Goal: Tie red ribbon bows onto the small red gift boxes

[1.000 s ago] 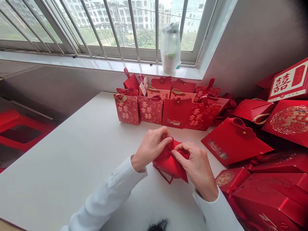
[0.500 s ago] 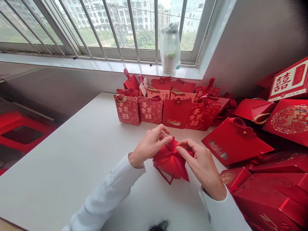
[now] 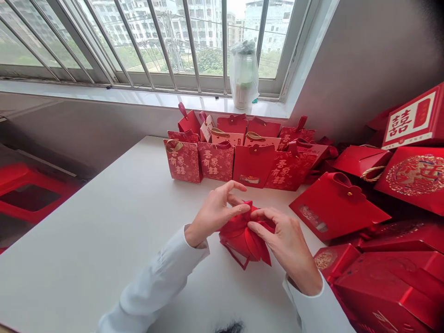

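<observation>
A small red box with folded, petal-like panels stands on the white table in front of me, a thin cord loop at its near side. Red ribbon is gathered at its top. From the left, my left hand has its thumb against the ribbon, index finger arched above and other fingers curled behind; their tips are partly hidden. My right hand pinches the ribbon at the gathered middle between thumb and index finger.
Several red gift bags stand in rows at the table's back edge. More red boxes pile up on the right, beside a red bag with a clear window. A wrapped jar stands on the windowsill. A red stool is left of the table.
My right hand's fingertips have moved slightly left, in to the gathered middle of the ribbon. My left hand stays almost in place. The view has shifted a little.
</observation>
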{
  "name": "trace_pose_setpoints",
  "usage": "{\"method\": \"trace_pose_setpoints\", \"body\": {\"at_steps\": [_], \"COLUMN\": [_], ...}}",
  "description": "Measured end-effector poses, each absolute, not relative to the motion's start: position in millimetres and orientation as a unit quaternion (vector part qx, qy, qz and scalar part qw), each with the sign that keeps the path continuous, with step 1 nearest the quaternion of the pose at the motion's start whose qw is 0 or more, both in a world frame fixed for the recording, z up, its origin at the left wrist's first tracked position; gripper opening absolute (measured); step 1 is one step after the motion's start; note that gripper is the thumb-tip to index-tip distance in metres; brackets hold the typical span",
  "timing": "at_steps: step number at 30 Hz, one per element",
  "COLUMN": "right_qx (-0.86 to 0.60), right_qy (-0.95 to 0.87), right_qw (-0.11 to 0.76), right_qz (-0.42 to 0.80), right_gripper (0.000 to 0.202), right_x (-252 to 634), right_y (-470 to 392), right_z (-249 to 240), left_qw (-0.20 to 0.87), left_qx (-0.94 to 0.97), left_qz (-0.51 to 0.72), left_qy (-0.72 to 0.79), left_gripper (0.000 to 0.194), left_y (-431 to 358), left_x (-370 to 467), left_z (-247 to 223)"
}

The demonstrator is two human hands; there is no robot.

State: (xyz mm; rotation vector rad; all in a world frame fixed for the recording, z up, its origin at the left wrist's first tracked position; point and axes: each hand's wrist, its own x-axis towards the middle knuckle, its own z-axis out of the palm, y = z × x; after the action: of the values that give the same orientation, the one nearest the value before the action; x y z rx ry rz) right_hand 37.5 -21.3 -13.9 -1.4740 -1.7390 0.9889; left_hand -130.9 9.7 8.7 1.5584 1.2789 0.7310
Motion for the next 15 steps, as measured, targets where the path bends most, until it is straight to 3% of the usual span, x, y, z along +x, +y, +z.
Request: {"method": "trace_pose_setpoints", "body": {"at_steps": [8,15], "right_qx": [-0.567,-0.558], "right_qy": [-0.67,-0.668], "right_qw": [0.316,0.326], "right_qz": [0.36,0.368], "right_gripper": [0.01,0.012], "right_x": [36.1,37.4], "right_y": [-23.2,-21.5], "right_z": [-12.7,-16.2], "left_qw": [0.48,0.709], "left_qx": [0.625,0.476], "left_qz": [0.314,0.301], "left_qy": [0.53,0.424], "left_gripper": [0.031,0.036], "left_y": [2.7,10.0], "left_x": [-124.2,-129.3], "left_z": [9.0,12.8]}}
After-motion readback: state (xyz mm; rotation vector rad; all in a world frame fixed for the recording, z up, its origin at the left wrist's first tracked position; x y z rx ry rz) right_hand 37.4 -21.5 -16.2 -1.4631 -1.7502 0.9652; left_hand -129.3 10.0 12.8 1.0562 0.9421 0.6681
